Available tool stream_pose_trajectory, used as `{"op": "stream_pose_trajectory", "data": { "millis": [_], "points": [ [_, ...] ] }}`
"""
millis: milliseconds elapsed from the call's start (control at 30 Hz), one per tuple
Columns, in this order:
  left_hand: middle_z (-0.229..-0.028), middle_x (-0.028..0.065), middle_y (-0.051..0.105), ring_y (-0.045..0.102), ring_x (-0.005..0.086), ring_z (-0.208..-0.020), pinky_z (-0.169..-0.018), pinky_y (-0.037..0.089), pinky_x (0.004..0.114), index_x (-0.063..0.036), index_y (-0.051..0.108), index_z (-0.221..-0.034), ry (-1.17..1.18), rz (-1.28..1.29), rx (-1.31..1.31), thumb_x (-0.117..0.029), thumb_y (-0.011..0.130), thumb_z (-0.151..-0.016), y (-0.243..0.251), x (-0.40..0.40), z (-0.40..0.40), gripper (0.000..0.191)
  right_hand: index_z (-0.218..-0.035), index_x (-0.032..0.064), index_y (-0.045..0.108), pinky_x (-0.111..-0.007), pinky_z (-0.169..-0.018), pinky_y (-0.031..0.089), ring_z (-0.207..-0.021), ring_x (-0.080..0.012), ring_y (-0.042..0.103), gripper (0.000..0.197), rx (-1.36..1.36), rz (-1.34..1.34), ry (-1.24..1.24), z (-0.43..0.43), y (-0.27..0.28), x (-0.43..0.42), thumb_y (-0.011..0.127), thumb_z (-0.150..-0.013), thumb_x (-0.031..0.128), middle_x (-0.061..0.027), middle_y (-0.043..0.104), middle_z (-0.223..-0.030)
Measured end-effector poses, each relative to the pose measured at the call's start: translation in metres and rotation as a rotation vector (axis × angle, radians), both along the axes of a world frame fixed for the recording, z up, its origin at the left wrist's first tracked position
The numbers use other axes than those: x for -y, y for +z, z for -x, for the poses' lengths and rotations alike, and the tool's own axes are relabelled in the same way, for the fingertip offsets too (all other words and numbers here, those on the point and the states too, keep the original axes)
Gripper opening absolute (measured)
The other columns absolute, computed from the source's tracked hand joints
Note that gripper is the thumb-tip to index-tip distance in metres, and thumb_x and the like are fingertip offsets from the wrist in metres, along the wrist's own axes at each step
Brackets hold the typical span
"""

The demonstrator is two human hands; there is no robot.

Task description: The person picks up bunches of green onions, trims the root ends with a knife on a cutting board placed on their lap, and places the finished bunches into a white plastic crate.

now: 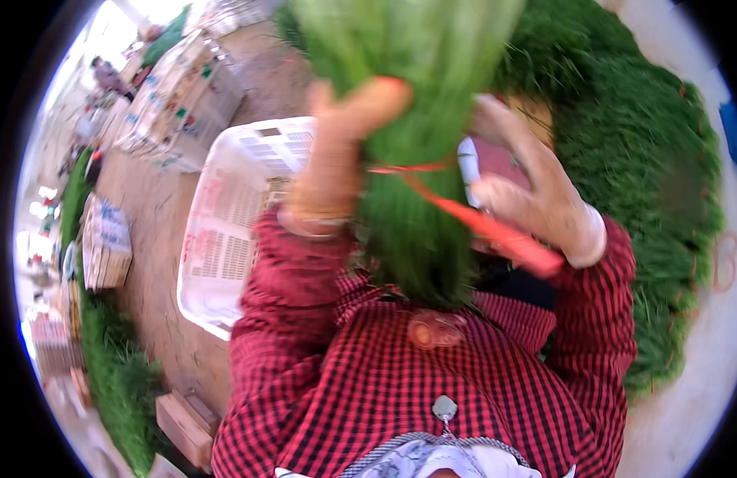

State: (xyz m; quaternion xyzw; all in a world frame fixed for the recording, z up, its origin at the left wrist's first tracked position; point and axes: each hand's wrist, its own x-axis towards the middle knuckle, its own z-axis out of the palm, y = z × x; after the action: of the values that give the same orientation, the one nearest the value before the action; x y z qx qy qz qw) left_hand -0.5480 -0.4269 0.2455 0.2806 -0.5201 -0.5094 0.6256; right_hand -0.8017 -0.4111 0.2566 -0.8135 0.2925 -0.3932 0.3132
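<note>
A blurred bundle of long, chive-like green leaves (pixel 419 134) is upright before my chest, its pale stalk ends at the top of the view. Red tape (pixel 404 169) goes around its middle, and a loose tape end (pixel 500 236) hangs off to the right. My left hand (pixel 350 134) grips the bundle's left side, thumb across the front. My right hand (pixel 533 173) is at the right side, fingers and thumb spread apart; whether its fingertips touch the leaves is unclear. A white object (pixel 469 170) shows between hand and bundle; what it is cannot be told.
A white plastic basket (pixel 219 227) stands on the floor at left. Heaped green leaves (pixel 637 149) line the right, beside a pale wall. Further left are stacked crates (pixel 183 101), a smaller stack (pixel 107 242), another leaf row (pixel 114 340), a cardboard box (pixel 183 427) and a distant person (pixel 110 77).
</note>
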Motion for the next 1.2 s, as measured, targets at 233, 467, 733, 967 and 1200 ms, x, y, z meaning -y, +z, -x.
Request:
{"op": "stream_pose_trajectory", "data": {
  "millis": [233,467,733,967,1200],
  "points": [
    [-0.135,0.016,0.06,0.062,0.0308,-0.12,-0.108,0.047,0.048,0.0001,0.046,-0.144,0.048,0.086,0.108,-0.027,0.073,-0.084,0.078,-0.036,-0.108,0.071,-0.109,-0.0008,0.066,-0.043,-0.084,0.055,-0.098,-0.0357,0.07,0.045,-0.884,-0.486,-0.438,0.042,-0.169,0.022,0.064,-0.088,0.038,-0.0224,0.071,-0.102],
    [-0.125,0.0179,0.062,0.063,0.0315,-0.113,-0.099,0.051,0.042,-0.0065,0.045,-0.145,0.079,0.383,1.039,-0.02,0.087,-0.069,0.011,0.0,-0.019,0.087,-0.116,0.0023,0.054,-0.044,-0.077,0.055,-0.09,-0.031,0.07,0.047,-0.703,-0.851,-0.734,0.053,-0.263,0.011,0.071,-0.082,0.029,-0.0177,0.067,-0.091],
    [-0.127,0.0208,0.057,0.057,0.0379,-0.12,-0.098,0.05,0.046,-0.0154,0.036,-0.152,0.003,0.038,1.531,-0.043,0.085,-0.066,-0.13,0.043,0.061,0.103,-0.098,0.0052,0.055,-0.032,-0.052,0.046,-0.059,-0.0186,0.059,0.028,0.179,-1.075,-0.732,0.042,-0.234,-0.04,0.072,-0.077,0.012,-0.0057,0.062,-0.073],
    [-0.153,0.0273,0.035,0.043,0.0408,-0.138,-0.109,0.043,0.043,-0.0008,0.012,-0.158,-0.026,-0.069,1.486,-0.049,0.088,-0.061,-0.197,0.062,0.065,0.133,-0.116,0.0084,0.055,-0.05,-0.077,0.051,-0.086,-0.039,0.068,0.036,-0.283,-0.686,-0.821,0.055,-0.219,-0.068,0.06,-0.093,0.036,-0.0186,0.069,-0.092],
    [-0.16,0.0298,0.023,0.027,0.0381,-0.149,-0.114,0.037,0.045,0.0036,0.016,-0.156,-0.039,-0.036,1.763,-0.054,0.09,-0.057,-0.192,0.071,0.091,0.136,-0.121,0.0076,0.051,-0.052,-0.074,0.052,-0.084,-0.0412,0.068,0.039,-0.548,-0.417,-0.74,0.045,-0.175,-0.065,0.056,-0.098,0.039,-0.0201,0.07,-0.087]
  ]
}}
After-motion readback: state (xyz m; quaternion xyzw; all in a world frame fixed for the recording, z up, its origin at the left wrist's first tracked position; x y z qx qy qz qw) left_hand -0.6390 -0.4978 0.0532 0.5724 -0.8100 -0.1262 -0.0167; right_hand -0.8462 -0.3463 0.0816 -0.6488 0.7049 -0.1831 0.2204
